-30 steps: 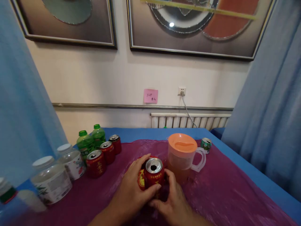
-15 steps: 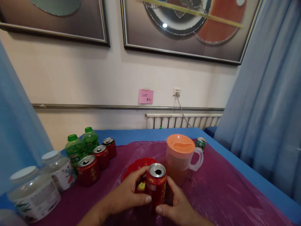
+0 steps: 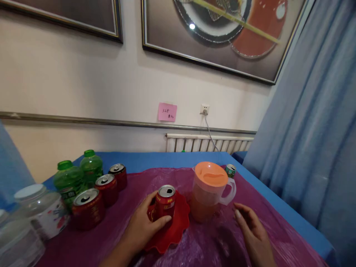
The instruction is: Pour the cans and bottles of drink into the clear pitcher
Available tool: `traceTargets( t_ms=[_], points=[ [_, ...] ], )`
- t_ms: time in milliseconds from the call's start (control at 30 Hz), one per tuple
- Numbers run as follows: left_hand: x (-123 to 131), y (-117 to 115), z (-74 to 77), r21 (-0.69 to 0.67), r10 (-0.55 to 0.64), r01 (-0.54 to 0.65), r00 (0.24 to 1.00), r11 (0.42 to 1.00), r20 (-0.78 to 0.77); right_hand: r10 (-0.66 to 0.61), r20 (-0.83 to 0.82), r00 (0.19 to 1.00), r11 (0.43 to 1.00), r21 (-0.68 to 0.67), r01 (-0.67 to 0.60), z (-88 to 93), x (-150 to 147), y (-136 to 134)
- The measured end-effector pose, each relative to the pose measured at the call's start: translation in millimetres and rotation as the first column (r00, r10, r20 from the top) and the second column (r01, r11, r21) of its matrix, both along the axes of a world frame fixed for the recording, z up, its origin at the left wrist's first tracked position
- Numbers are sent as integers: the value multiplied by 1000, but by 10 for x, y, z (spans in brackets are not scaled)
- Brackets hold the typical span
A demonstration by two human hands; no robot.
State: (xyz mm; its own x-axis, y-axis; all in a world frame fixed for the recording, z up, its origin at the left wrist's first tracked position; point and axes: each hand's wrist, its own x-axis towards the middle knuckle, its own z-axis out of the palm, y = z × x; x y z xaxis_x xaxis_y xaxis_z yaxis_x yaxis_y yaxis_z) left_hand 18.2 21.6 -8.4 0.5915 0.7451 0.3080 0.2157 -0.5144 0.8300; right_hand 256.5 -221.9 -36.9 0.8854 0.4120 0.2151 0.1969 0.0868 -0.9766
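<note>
My left hand [image 3: 141, 222] is wrapped round an opened red drink can [image 3: 166, 205], its thumb across the front. The can is upright at the red scalloped plate [image 3: 179, 226]; I cannot tell whether its base touches the plate. Another red patch with yellow markings shows by my fingers, mostly hidden. My right hand [image 3: 256, 231] is held over the purple plastic sheet at the right, fingers loosely bent, thumb apart, holding nothing. Between my hands and a little farther back stands a clear pitcher [image 3: 204, 202] with an orange lid, amber liquid inside and its handle turned right.
Several red cans [image 3: 88, 211] stand in a row at the left, beside two green bottles [image 3: 69, 181] and clear jars [image 3: 41, 211]. A small green can [image 3: 230, 171] is behind the pitcher. Purple plastic sheet [image 3: 222, 241] covers the blue table [image 3: 155, 158]. Curtains hang at both sides.
My right hand has let go of the can and moved right, past the pitcher. The can, now in my left hand alone, is farther left and back. The view has shifted slightly.
</note>
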Motion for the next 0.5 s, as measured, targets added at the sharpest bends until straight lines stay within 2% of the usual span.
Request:
traceTargets(
  t_ms=[100,167,367,500],
  points=[
    [-14,-40,-43,74,34,-29,997,997,-67,-88,-50,995,996,7,89,149,216,71],
    [-13,-76,-23,130,26,-14,996,991,-89,-88,-61,994,996,25,90,215,296,181],
    [-12,-134,64,217,18,17,987,976,-158,116,-7,993,990,87,-115,293,453,535],
    [-12,-121,37,204,24,12,985,979,-173,136,-72,988,978,171,-122,269,546,679]
  ],
)
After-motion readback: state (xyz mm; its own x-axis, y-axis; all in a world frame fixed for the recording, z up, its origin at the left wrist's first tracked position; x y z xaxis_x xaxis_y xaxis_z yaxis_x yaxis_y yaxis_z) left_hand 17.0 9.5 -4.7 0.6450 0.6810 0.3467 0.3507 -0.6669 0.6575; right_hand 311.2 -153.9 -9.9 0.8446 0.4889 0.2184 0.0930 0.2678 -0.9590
